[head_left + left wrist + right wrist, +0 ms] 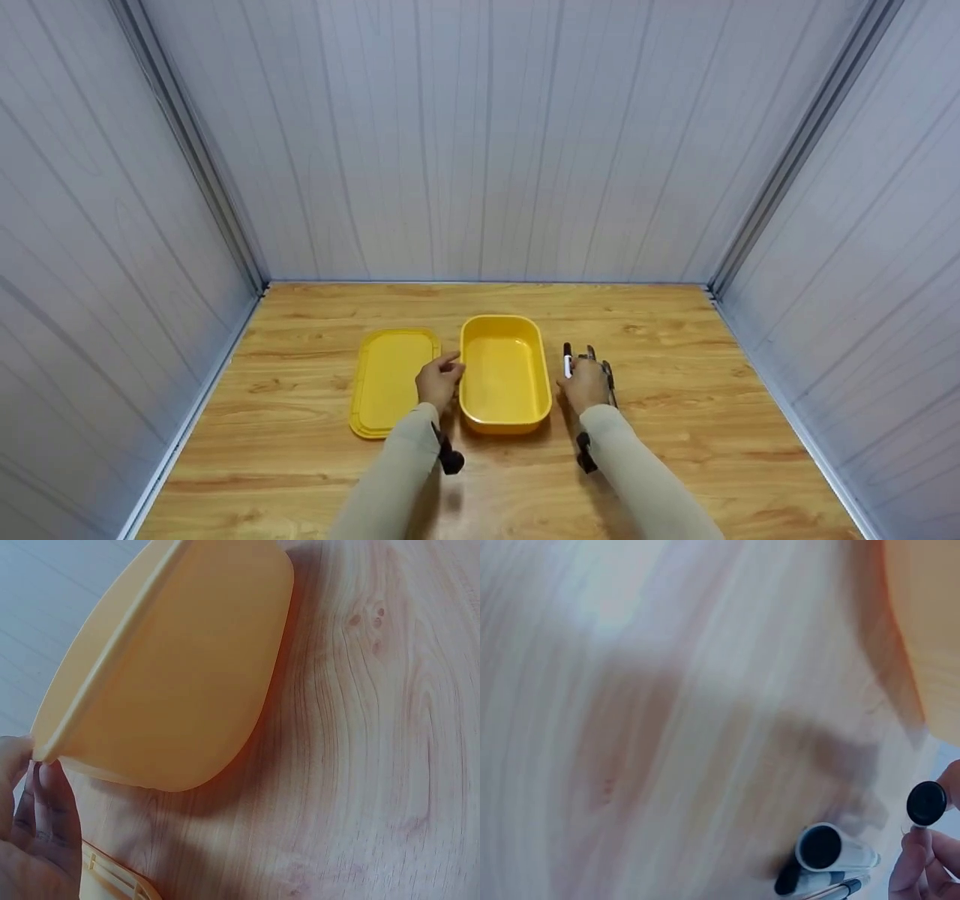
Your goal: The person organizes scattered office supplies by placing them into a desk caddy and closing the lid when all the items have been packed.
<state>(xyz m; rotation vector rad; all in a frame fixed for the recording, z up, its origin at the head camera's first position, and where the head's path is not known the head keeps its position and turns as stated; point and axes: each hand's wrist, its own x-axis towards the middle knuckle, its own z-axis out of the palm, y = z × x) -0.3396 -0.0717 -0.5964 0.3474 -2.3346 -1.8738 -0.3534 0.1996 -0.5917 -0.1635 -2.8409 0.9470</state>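
Observation:
A deep yellow plastic box (504, 375), with no lid on it, stands on the wooden table. My left hand (440, 381) pinches its left rim between thumb and fingers; the left wrist view shows the box wall (172, 675) up close. To the right of the box, my right hand (586, 386) pinches a white marker with a black cap (568, 360). In the right wrist view the marker's round black end (926, 802) shows between thumb and fingers. Beside it on the table lie another thick marker (821, 846) and several slimmer pens (840, 888), partly hidden by the hand in the head view.
The flat yellow lid (394, 382) lies left of the box, beside my left hand. Pale panelled walls (480, 150) enclose the wooden table (300, 480) at the back and on both sides. Each wrist wears a black camera mount (450, 459).

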